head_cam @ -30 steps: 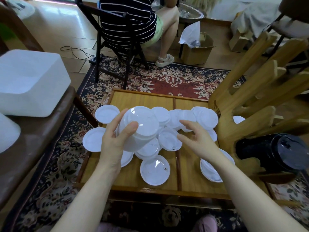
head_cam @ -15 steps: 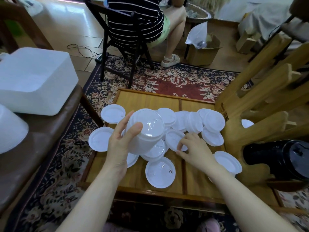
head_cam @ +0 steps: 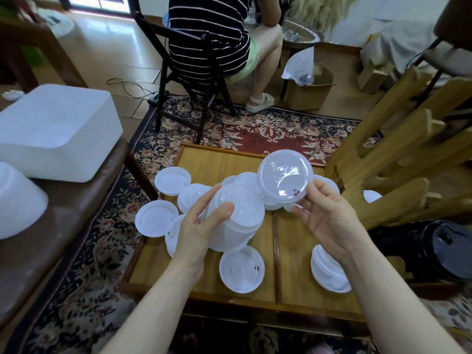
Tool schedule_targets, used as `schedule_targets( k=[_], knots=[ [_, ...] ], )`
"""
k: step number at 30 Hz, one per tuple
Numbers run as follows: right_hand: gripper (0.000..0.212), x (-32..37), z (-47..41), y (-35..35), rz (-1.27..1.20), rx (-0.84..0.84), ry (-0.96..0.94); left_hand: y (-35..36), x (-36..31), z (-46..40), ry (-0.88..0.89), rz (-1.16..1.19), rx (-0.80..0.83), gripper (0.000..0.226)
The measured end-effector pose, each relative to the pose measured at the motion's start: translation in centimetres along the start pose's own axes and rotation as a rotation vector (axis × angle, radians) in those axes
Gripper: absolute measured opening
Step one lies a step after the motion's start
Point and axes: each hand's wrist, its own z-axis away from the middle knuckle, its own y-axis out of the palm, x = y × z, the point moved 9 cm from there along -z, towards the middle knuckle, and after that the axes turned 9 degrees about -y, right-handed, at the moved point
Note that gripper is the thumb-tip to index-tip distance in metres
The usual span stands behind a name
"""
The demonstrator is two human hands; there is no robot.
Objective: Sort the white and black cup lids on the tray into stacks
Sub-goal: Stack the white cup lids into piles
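Observation:
My left hand (head_cam: 201, 226) grips a stack of white lids (head_cam: 236, 226) above the wooden tray (head_cam: 204, 159), thumb across the top lid. My right hand (head_cam: 324, 215) holds a single white lid (head_cam: 284, 175) raised and tilted, just right of the stack and above it. Several loose white lids lie on the tray, among them one at the front (head_cam: 241, 269), one at the left edge (head_cam: 155, 218) and a small pile under my right wrist (head_cam: 329, 274). A stack of black lids (head_cam: 444, 249) lies on its side at the right.
A wooden rack (head_cam: 398, 159) stands at the tray's right side. On the brown bench at the left sits a white foam box (head_cam: 53, 131). Beyond the tray a person sits on a black chair (head_cam: 194, 80) on the patterned rug, with a cardboard box (head_cam: 309, 90) nearby.
My right hand reached down to the tray, picked up one white lid and lifted it beside the stack. My left hand has kept hold of the stack.

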Motion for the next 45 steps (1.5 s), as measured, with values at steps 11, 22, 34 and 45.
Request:
schedule_targets(
  k=[11, 22, 34, 45],
  knots=[
    [0.084, -1.9, 1.1, 3.2, 0.154, 0.214, 0.025, 0.4, 0.2, 0.0, -0.019, 0.015, 0.042, 0.077],
    [0.083, -1.9, 1.3, 2.9, 0.601, 0.301, -0.042, 1.4, 0.0, 0.3, -0.010, -0.068, 0.158, 0.065],
    [0.078, -1.2, 2.3, 5.1, 0.842, 0.387, -0.209, 1.5, 0.8, 0.2, -0.027, -0.069, 0.172, 0.069],
    [0.069, -1.1, 2.5, 5.1, 0.795, 0.448, -0.190, 1.9, 1.0, 0.4, -0.044, -0.028, 0.210, 0.073]
  ],
)
